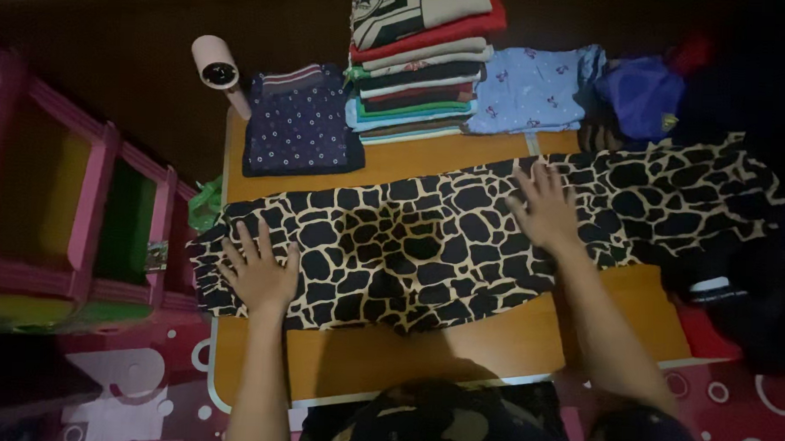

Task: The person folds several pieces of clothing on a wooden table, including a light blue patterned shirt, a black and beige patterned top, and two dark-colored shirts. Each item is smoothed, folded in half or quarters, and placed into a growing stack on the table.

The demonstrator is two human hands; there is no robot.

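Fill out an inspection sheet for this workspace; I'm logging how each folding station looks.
Surface: low wooden table, front strip bare.
Job's things: giraffe-patterned garment spread flat across the table, its right end trailing off the edge.
Clutter: tall stack of folded clothes, dotted navy folded garment, light blue folded garment, pink cylindrical device.
Grippers: left hand and right hand both flat on the garment, fingers spread.
Cables: nothing seen.
Surroundings: pink shelf unit at left, patterned pink floor mat.
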